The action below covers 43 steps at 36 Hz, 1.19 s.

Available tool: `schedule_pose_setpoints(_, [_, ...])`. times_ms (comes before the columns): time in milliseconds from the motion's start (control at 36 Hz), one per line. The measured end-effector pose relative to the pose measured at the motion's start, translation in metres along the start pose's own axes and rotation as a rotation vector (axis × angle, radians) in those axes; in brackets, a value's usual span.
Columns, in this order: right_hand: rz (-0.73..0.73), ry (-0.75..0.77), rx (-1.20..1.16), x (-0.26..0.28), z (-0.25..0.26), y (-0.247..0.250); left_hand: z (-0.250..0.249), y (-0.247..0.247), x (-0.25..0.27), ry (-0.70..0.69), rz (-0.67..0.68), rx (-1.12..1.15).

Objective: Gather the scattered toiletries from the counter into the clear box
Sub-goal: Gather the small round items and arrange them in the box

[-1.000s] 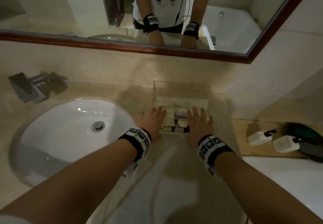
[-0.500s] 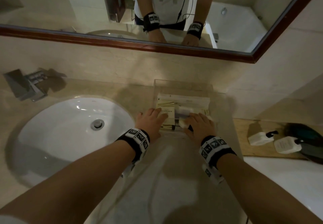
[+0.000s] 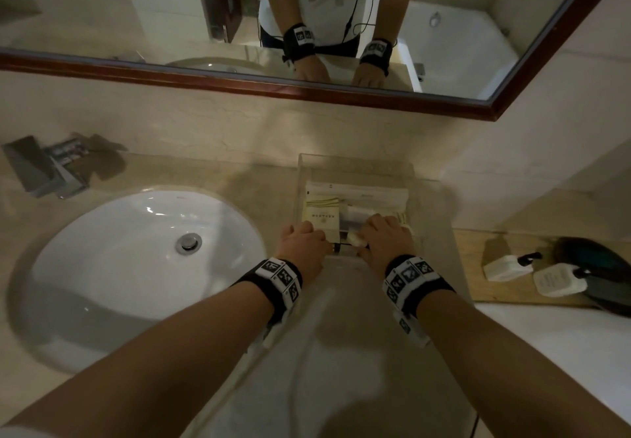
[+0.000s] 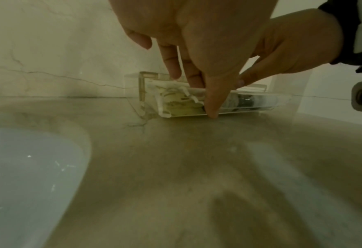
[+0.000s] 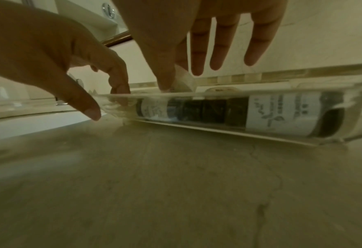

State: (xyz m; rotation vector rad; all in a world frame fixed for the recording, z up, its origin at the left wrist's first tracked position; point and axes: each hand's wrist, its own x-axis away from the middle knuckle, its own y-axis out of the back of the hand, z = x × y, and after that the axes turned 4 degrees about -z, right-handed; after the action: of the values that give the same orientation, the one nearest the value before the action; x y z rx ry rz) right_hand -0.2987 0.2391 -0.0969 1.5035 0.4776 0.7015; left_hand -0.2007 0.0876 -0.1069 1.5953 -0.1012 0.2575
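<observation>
The clear box (image 3: 431,205) stands on the beige counter against the wall, right of the sink. In it lie cream packets (image 3: 322,215) and two small labelled bottles (image 5: 281,115) with dark caps, lying along the near wall. My left hand (image 3: 300,239) grips the box's near wall at its left end, thumb (image 4: 210,107) outside and fingers over the rim inside. My right hand (image 3: 382,236) reaches in from the near right; thumb and forefinger pinch a small white wrapped soap (image 5: 184,78), the other fingers straight above the box (image 5: 218,94).
A white sink (image 3: 136,256) with a chrome faucet (image 3: 44,167) lies to the left. At the right a wooden tray (image 3: 471,249) carries two white pump bottles (image 3: 508,266) and a dark object (image 3: 597,260). A mirror hangs above the counter (image 3: 341,352).
Both hands lay flat over the box's contents; their fingers have curled and drawn back toward the near wall. The box has not visibly moved.
</observation>
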Motion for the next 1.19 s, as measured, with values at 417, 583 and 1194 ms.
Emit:
schedule_pose_setpoints(417, [-0.118,-0.047,-0.137,0.026,-0.022,0.007,-0.014,0.003,0.011,-0.155,0.092,-0.079])
schedule_pose_setpoints(583, [-0.074,-0.13,-0.218,0.037,-0.038,0.013,-0.02,0.005,0.02,-0.163,0.163,0.043])
schedule_pose_setpoints(1194, [0.127,-0.281,-0.099,0.021,-0.042,0.015,-0.021,0.013,0.033,-0.176,0.19,0.048])
